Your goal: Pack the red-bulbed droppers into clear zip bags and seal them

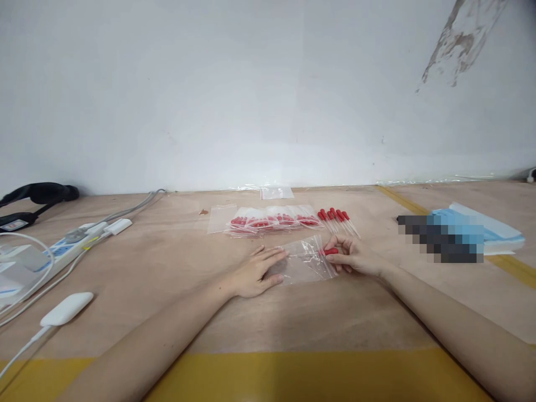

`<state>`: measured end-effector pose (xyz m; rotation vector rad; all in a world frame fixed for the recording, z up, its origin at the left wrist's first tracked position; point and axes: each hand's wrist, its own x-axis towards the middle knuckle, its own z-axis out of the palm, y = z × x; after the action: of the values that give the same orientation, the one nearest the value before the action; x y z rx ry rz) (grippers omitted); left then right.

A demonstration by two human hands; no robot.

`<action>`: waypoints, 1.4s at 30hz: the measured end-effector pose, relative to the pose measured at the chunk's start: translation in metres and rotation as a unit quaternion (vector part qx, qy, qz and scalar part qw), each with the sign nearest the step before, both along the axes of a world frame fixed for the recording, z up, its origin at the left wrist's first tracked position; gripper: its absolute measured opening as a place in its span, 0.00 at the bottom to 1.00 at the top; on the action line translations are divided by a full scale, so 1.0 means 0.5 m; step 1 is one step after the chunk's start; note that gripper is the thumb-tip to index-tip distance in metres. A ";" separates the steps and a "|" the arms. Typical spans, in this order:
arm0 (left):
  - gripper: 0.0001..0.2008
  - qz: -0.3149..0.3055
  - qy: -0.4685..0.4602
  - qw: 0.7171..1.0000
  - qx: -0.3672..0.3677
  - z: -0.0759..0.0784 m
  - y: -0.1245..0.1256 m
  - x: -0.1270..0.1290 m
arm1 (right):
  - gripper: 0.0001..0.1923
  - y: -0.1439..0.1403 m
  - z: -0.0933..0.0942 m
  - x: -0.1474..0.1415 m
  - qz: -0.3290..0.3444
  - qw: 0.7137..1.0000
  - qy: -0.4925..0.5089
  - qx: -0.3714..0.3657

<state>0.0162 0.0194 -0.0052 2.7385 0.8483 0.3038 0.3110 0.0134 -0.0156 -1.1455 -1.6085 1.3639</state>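
Observation:
A clear zip-lock bag (pixel 299 267) lies flat on the table in front of me. My left hand (pixel 258 272) rests on its left side, fingers stretched out and thumb apart. At the bag's right end, my right hand (pixel 345 255) pinches a dropper by its red bulb (pixel 331 252). The dropper's thin clear tube points left, at or inside the bag's mouth; exactly which I cannot tell. Just behind, several loose red-bulbed droppers (pixel 335 214) lie side by side. To their left is an overlapping row of filled clear bags (pixel 272 219) with red bulbs inside.
More flat clear bags (pixel 221 218) lie at the row's left, and another (pixel 277 193) lies near the wall. A power strip (pixel 67 248) with cables and a white case (pixel 67 309) are on the left. Blue-and-white masks (pixel 498 231) lie right, beside a blurred dark patch.

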 end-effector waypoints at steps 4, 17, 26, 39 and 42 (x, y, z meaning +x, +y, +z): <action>0.27 0.000 -0.004 1.000 -0.006 0.002 -0.002 0.000 | 0.19 0.012 -0.001 0.010 0.040 0.999 -0.018 -0.032; 0.27 -0.002 0.005 1.000 -0.001 0.001 0.000 0.001 | 0.23 0.003 0.003 -0.012 0.075 0.995 -0.044 -0.042; 0.27 -0.004 -0.002 1.000 -0.007 -0.001 0.002 -0.001 | 0.16 -0.005 0.003 -0.026 0.056 0.995 0.074 -0.047; 0.24 -0.002 -0.004 1.000 -0.022 -0.001 0.004 -0.002 | 0.14 0.001 0.008 -0.020 0.012 0.997 -0.065 -0.037; 0.24 -0.001 0.001 1.000 -0.018 -0.002 0.005 -0.003 | 0.13 0.000 0.006 -0.028 -0.023 0.995 -0.097 -0.027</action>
<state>0.0149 0.0219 -0.0063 2.7061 0.8416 0.2834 0.2971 0.0136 -0.0125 -1.3755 -1.6778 1.3067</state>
